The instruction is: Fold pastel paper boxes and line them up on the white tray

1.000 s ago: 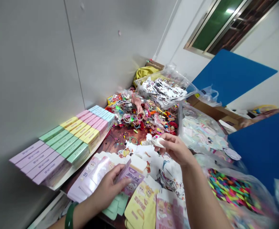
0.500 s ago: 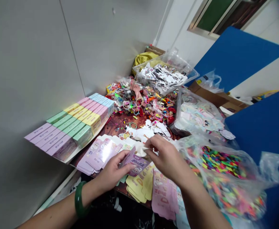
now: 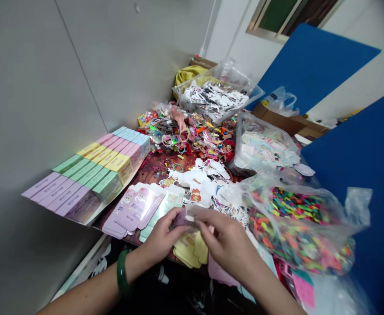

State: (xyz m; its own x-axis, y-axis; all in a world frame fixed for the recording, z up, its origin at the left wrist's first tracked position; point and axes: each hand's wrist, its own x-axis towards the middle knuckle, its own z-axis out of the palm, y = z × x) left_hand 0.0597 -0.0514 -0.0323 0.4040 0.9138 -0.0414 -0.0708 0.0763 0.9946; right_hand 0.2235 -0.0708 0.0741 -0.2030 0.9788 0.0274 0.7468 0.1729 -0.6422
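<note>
A small purple box [image 3: 180,217] is held between both hands near the table's front edge, its top end facing up. My left hand [image 3: 162,234] grips its left side, thumb in front; a green bangle circles that wrist. The fingers of my right hand [image 3: 220,234] are closed at the box's upper right end, partly hiding it. Flat purple cartons [image 3: 134,208] lie to the left, beside pale green ones [image 3: 167,203]. Yellow cartons [image 3: 190,251] lie below the hands. White-backed paper cutouts [image 3: 200,183] are heaped just beyond.
Rows of coloured boxes [image 3: 93,164] stand on the left by the grey wall. Mixed trinkets [image 3: 192,131] are piled behind. Clear bins [image 3: 267,148] of cutouts and plastic bags [image 3: 297,218] of colourful small pieces are on the right.
The right hand has come down onto the box's top end, and the white piece at its fingertips no longer shows clearly. The box is tilted differently, and the view has shifted.
</note>
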